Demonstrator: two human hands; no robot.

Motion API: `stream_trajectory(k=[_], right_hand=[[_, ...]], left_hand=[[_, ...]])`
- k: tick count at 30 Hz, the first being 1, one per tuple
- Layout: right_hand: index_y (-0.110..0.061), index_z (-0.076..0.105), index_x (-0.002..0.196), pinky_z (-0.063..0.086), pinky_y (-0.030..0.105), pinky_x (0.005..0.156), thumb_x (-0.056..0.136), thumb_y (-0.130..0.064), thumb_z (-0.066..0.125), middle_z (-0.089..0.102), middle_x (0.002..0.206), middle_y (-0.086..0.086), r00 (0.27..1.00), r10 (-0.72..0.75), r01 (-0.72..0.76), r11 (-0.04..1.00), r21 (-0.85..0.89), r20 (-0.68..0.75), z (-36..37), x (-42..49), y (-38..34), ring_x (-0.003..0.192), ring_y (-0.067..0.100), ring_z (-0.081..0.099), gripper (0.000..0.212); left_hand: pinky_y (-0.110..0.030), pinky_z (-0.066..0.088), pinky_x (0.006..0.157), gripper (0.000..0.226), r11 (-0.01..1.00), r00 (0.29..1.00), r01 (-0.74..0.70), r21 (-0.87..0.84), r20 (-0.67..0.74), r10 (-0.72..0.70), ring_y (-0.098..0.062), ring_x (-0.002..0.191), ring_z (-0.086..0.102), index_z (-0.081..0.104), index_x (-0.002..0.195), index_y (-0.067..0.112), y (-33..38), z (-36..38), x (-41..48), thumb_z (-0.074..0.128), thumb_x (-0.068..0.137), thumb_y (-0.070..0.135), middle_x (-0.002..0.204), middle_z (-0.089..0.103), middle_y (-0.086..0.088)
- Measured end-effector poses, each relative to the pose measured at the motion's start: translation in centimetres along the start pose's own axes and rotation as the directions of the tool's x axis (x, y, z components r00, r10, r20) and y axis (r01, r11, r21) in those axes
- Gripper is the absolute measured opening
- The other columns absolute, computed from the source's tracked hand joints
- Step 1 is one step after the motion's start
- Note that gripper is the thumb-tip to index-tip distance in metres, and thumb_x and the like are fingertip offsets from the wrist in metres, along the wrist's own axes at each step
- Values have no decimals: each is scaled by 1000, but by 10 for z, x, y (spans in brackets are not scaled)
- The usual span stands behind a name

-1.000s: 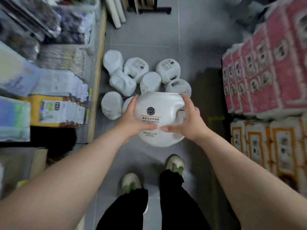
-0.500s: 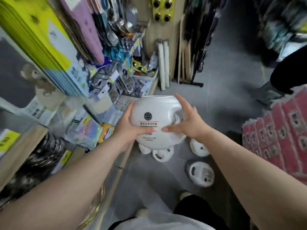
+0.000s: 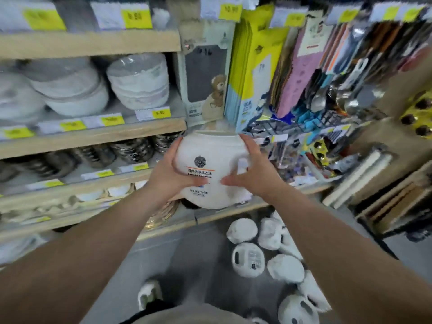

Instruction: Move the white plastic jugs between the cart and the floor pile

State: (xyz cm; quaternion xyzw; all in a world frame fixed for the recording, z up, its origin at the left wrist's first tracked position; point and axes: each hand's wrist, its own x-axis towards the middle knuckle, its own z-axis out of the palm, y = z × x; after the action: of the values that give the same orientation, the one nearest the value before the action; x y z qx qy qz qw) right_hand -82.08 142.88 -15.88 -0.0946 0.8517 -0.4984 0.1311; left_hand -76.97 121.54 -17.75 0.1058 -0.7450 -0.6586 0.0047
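I hold a white laundry-capsule tub (image 3: 210, 169) with a round dark logo and an orange line on its label, up in front of the store shelves. My left hand (image 3: 171, 176) grips its left side, thumb across the label. My right hand (image 3: 253, 174) grips its right side by the moulded handle, thumb pointing left. The tub hangs level with a wooden shelf edge (image 3: 93, 134). Several more white tubs (image 3: 249, 259) lie on the grey floor below, to the right.
Stacked white bowls (image 3: 138, 83) and dark metal dishes (image 3: 131, 149) fill the shelves on the left. Boxed goods (image 3: 205, 78), cloths and hanging utensils (image 3: 327, 94) crowd the right. My shoe (image 3: 149, 293) stands on the floor by the lowest shelf.
Both hands have lifted the tub from over the floor pile up to shelf height. My view has swung from the floor up and left to the shelving.
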Motion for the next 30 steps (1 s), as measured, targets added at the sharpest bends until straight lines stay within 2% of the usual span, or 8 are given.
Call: stream_trajectory(k=[2, 5, 7, 11, 15, 18, 24, 30], right_hand=[[-45, 21, 148, 36, 33, 101, 60, -23, 92, 30, 137, 0, 993, -57, 59, 998, -12, 103, 28, 8, -19, 122, 17, 36, 115], [-44, 23, 147, 36, 31, 106, 55, -23, 94, 30, 145, -2, 958, -137, 140, 990, 10, 253, 84, 17, -52, 127, 12, 36, 118], [-48, 25, 146, 39, 36, 108, 49, -27, 94, 33, 146, -2, 922, -176, 179, 984, 24, 345, 127, 18, -77, 129, 15, 40, 121], [-45, 26, 147, 33, 24, 100, 53, -20, 93, 32, 143, 3, 844, -266, 292, 956, 18, 466, 225, 9, -130, 126, 18, 41, 119], [-42, 27, 147, 32, 23, 101, 52, -17, 94, 35, 143, 5, 730, -350, 375, 923, 84, 587, 336, -16, -184, 124, 17, 41, 119], [-37, 25, 149, 26, 11, 90, 58, -12, 92, 31, 145, -1, 627, -399, 411, 899, 151, 669, 418, -42, -229, 123, 8, 34, 116], [-46, 26, 146, 32, 24, 96, 55, -15, 93, 33, 141, 1, 435, -446, 462, 856, 231, 782, 561, -98, -307, 123, 14, 39, 117], [-41, 24, 148, 33, 27, 101, 53, -18, 94, 33, 146, 1, 161, -461, 555, 774, 306, 873, 690, -139, -373, 127, 14, 37, 120]], left_hand=[[-33, 53, 94, 131, 999, 995, 0, -36, -102, -3, 4, 104, 61, 35, 147, 37, -2, -31, -24, 98, 34, 18, 117, 60, 24], [-39, 55, 92, 118, 995, 966, 24, -97, -252, -48, -9, 106, 66, 45, 134, 48, -8, -85, -63, 94, 30, 25, 107, 68, 24], [-42, 56, 88, 119, 983, 932, 34, -179, -349, -96, -14, 108, 66, 44, 135, 46, -15, -125, -92, 94, 29, 24, 109, 69, 19], [-28, 57, 66, 101, 983, 833, -2, -185, -543, -101, -12, 96, 67, 49, 128, 45, -29, -206, -153, 92, 51, -2, 97, 69, 22], [-33, 59, 75, 106, 979, 723, 14, -203, -675, -150, -12, 95, 68, 42, 138, 39, -49, -296, -219, 91, 53, -2, 105, 68, 14], [-40, 59, 80, 123, 978, 649, 20, -208, -741, -171, -15, 102, 69, 39, 144, 39, -62, -367, -273, 97, 40, 8, 114, 68, 10], [-38, 58, 85, 116, 984, 401, 32, -174, -900, -172, -19, 105, 67, 34, 147, 39, -81, -476, -374, 92, 54, 1, 120, 66, 3], [-41, 56, 91, 125, 982, 131, 46, -186, -973, -190, -16, 114, 62, 35, 144, 45, -108, -551, -450, 99, 38, 26, 129, 58, 11]])
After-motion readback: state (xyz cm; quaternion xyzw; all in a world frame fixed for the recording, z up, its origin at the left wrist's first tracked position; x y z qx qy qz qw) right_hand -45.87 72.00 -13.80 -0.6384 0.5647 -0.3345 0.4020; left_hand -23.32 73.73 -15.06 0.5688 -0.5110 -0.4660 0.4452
